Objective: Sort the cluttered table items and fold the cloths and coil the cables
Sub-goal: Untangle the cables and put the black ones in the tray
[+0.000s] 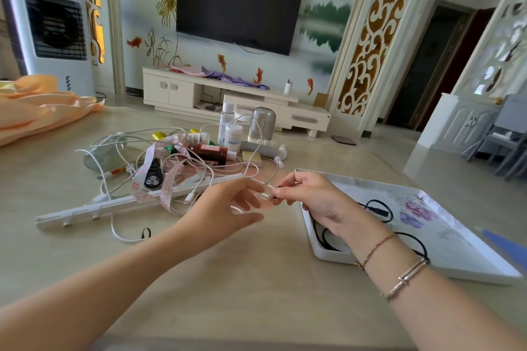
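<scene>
White tray (pixel 470 266) holds a black cable (pixel 379 209).

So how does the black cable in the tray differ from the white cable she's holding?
The black cable lies in the tray, apart from the clutter; the white cable trails back into the pile on the table. No hand touches the black one; the right hand pinches the white one's plug end, left hand open beside it. Both are thin and loosely looped.
</scene>
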